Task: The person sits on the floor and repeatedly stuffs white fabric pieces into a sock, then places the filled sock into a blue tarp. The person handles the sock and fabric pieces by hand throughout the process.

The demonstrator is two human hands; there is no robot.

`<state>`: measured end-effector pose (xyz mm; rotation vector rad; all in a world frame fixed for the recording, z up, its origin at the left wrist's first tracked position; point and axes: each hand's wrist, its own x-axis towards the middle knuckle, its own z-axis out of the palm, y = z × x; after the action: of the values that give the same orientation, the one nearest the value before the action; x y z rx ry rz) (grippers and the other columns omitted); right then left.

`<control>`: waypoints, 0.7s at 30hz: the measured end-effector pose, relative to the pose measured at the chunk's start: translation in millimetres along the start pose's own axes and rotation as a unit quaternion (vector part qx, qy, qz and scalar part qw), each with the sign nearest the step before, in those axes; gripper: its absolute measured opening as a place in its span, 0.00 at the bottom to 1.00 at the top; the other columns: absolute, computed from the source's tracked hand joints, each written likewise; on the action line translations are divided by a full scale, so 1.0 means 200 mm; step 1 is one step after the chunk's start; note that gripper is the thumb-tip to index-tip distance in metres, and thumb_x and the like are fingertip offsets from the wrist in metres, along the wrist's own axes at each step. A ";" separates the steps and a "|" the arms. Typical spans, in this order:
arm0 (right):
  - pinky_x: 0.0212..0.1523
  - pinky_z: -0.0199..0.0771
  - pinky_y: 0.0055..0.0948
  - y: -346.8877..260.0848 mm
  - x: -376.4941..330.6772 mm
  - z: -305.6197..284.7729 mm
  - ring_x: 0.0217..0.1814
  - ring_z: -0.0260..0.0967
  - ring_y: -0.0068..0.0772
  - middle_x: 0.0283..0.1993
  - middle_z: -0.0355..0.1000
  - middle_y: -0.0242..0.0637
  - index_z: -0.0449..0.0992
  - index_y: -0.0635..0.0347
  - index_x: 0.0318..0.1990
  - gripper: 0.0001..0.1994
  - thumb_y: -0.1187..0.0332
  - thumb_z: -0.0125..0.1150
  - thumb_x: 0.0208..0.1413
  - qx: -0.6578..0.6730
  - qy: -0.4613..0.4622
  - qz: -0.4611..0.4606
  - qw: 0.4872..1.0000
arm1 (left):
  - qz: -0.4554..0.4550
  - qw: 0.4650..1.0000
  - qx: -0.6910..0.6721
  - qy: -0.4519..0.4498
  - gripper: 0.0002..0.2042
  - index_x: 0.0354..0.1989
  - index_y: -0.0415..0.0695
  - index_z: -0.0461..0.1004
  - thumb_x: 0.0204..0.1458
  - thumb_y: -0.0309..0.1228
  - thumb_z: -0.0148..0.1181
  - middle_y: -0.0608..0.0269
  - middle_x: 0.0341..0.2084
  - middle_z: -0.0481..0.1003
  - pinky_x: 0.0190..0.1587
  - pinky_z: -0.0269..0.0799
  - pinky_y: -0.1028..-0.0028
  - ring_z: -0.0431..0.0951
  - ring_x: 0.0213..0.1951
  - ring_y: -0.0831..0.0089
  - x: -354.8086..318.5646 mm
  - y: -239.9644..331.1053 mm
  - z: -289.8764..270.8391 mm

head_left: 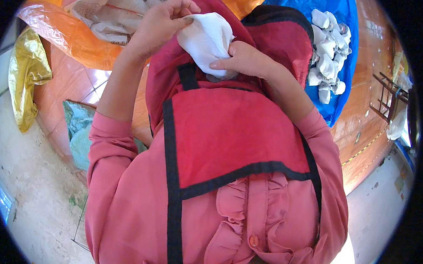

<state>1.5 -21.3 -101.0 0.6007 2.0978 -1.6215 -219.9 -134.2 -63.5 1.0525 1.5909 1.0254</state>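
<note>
A white sock point(206, 36) is spread between my hands above my lap. My left hand point(163, 24) pinches its upper left edge between thumb and fingers. On the other side, my right hand point(246, 60) grips the lower right part, with the thumb lying across the fabric and the fingers mostly hidden behind it. A greyish patch peeks out at the sock's lower end, by the right thumb. Under both hands is the red apron point(239, 131) with black trim that I wear.
Several white rolled bundles point(327, 58) lie on a blue plastic sheet point(349, 76) to the right. Orange sacking point(63, 37) with a whitish woven sack point(109, 19) sits at the far left, near a yellow sack point(25, 78) and a green bag point(78, 132). A brown rack point(387, 95) stands far right.
</note>
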 end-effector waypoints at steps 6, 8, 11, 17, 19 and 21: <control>0.34 0.74 0.28 -0.15 -0.08 0.00 0.32 0.72 0.26 0.34 0.77 0.34 0.75 0.60 0.50 0.19 0.59 0.63 0.56 0.264 0.025 0.002 0.964 | -0.022 0.997 0.022 0.064 0.16 0.53 0.42 0.72 0.55 0.28 0.60 0.67 0.44 0.75 0.51 0.68 0.77 0.73 0.46 0.78 -0.09 0.03 0.07; 0.27 0.67 0.22 -0.14 -0.07 -0.02 0.25 0.67 0.20 0.30 0.74 0.30 0.75 0.58 0.49 0.17 0.59 0.63 0.56 0.271 -0.015 0.003 0.963 | -0.061 0.994 -0.048 0.076 0.18 0.54 0.42 0.71 0.55 0.28 0.62 0.65 0.45 0.75 0.51 0.68 0.76 0.73 0.47 0.77 -0.09 0.00 0.13; 0.20 0.57 0.16 -0.14 -0.08 -0.01 0.20 0.59 0.14 0.24 0.69 0.26 0.74 0.56 0.46 0.13 0.61 0.62 0.57 0.367 0.012 -0.021 0.930 | -0.042 0.968 -0.205 0.137 0.20 0.55 0.42 0.70 0.53 0.25 0.63 0.63 0.46 0.75 0.51 0.71 0.75 0.74 0.47 0.75 -0.10 -0.03 0.22; 0.20 0.57 0.15 0.00 -0.04 0.06 0.22 0.63 0.17 0.28 0.73 0.29 0.73 0.58 0.47 0.11 0.64 0.58 0.60 0.493 0.030 -0.121 0.861 | -0.088 0.900 -0.396 0.159 0.24 0.57 0.39 0.66 0.51 0.26 0.66 0.60 0.45 0.75 0.49 0.73 0.72 0.76 0.46 0.72 -0.12 -0.04 0.36; 0.20 0.59 0.15 -0.01 -0.04 0.05 0.25 0.67 0.18 0.31 0.74 0.31 0.73 0.59 0.48 0.12 0.65 0.57 0.60 0.492 0.030 -0.122 0.861 | -0.110 0.877 -0.444 0.143 0.24 0.55 0.37 0.67 0.50 0.26 0.67 0.59 0.44 0.75 0.50 0.72 0.72 0.76 0.45 0.72 -0.13 -0.07 0.39; 0.20 0.60 0.15 -0.05 -0.08 0.05 0.28 0.70 0.20 0.33 0.75 0.33 0.72 0.60 0.48 0.12 0.65 0.57 0.60 0.488 0.043 -0.103 0.865 | -0.087 0.908 -0.373 0.171 0.21 0.53 0.37 0.69 0.51 0.26 0.66 0.61 0.43 0.76 0.49 0.72 0.73 0.76 0.44 0.73 -0.16 -0.06 0.40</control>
<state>8.9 -34.5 -86.5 0.7523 1.2681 -2.8115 -138.9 -156.1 -84.3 0.2085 1.3244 1.5757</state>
